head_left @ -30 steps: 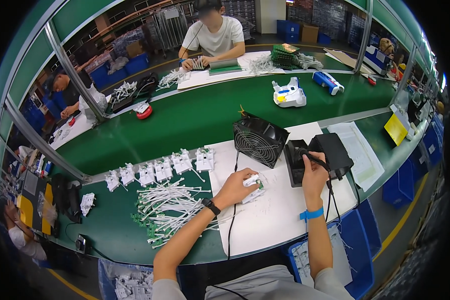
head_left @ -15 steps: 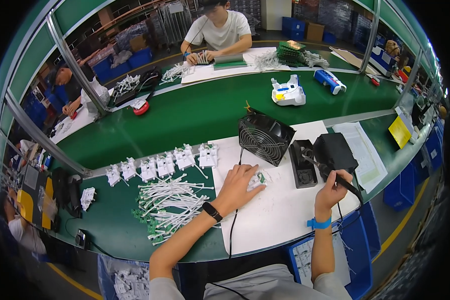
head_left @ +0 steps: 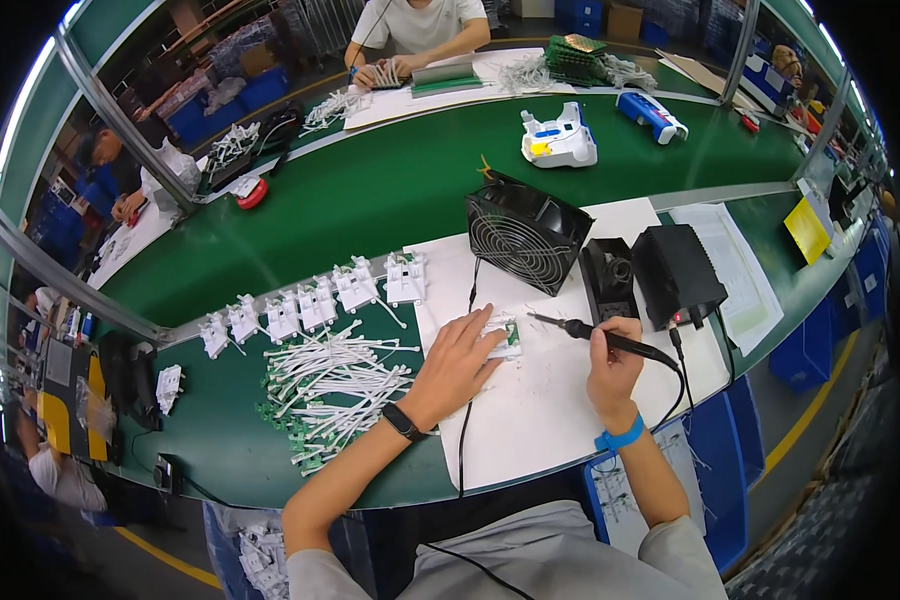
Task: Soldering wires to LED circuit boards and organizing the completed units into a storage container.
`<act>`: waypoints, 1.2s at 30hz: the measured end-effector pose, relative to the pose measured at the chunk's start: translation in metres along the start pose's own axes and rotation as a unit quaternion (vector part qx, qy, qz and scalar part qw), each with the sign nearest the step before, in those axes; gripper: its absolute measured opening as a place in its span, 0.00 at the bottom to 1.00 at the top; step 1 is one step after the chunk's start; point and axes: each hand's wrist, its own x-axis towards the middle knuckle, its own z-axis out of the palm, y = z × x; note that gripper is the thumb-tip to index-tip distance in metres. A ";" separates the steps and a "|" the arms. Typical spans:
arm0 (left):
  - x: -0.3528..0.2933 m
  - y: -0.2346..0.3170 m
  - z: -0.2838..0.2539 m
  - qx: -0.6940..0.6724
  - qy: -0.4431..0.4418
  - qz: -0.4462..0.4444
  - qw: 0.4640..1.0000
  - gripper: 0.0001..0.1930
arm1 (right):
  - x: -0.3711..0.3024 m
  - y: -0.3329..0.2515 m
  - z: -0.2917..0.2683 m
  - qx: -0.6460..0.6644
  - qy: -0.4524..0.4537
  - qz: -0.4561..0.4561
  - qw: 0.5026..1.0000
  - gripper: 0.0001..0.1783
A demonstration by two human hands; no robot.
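1. Soldering iron point(head_left: 578, 329): longest bit in play, held over the white sheet point(head_left: 530, 430), tip aimed left at the white part point(head_left: 507, 348) but apart from it. I'd guess it's light, with a stiff handle and a bendy cord point(head_left: 681, 385) that might tug a little. Grab the handle, well back from the metal tip, since that could be hot.
2. White part: lying on the sheet. Probably light, rigid plastic that'd slide around easily, so I'd pinch its outer edges.
3. Green board point(head_left: 511, 332): tiny, on the white part, likely the fragile bit. Keep pressure off it imo.
4. Left hand point(head_left: 453, 362): fingers stretched out, slightly apart, tips at the white part. Can't tell if they're pinching or just steadying it.
5. Right hand point(head_left: 615, 372): thumb and fingers wrapped snugly round the iron's handle.
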 end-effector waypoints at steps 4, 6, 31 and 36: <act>0.000 0.004 0.001 0.021 0.003 0.020 1.000 0.19 | -0.007 0.005 0.000 -0.049 -0.025 -0.053 0.997 0.08; 0.002 0.003 0.001 0.020 0.001 0.025 0.999 0.19 | -0.005 0.003 0.002 -0.045 -0.026 -0.039 0.998 0.08; 0.002 -0.001 0.001 -0.005 0.000 0.003 1.000 0.22 | 0.001 -0.004 0.008 -0.033 -0.086 0.012 0.996 0.06; 0.003 -0.001 0.001 -0.015 -0.002 -0.011 1.000 0.24 | 0.004 -0.004 0.010 -0.022 -0.086 0.010 0.996 0.07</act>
